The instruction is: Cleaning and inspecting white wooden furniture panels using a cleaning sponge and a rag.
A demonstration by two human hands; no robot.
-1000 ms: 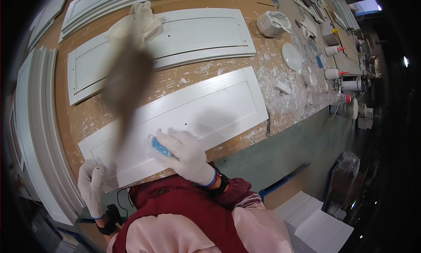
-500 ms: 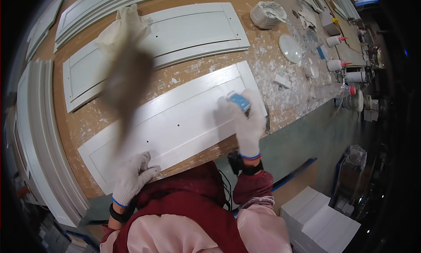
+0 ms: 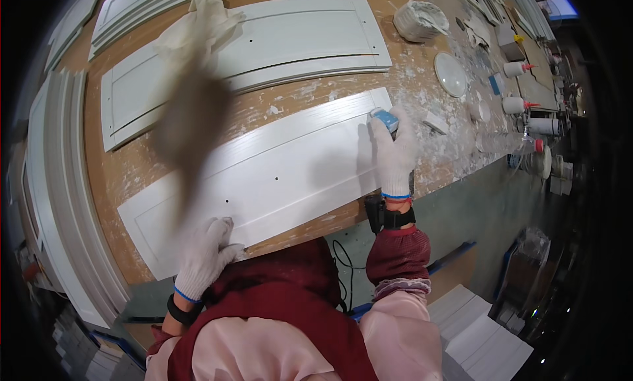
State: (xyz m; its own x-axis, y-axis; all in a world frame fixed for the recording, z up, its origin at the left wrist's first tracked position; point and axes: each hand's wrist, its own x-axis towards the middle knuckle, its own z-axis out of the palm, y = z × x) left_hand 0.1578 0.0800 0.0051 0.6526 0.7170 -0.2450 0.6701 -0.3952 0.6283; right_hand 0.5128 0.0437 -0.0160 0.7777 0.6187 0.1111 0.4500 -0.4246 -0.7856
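A white door panel with small holes and a grooved border lies slanted on the brown worktable in front of me. My right hand, in a white knit glove, grips a blue sanding block at the panel's right end. On the panel's near edge, toward its left, my gloved left hand holds on with bent fingers. A second white panel lies on others farther back, with a cream cloth on its left part. A blurred dark shape hides part of both panels.
White mouldings line the left side. At the right stand a plastic tub, a round lid, glue bottles with red tips, a clear bottle, and a white block. White flakes cover the table there.
My right hand has moved the sanding block right and slightly away, to the panel's end. My left hand stays at the near edge. The whole view has shifted a little.
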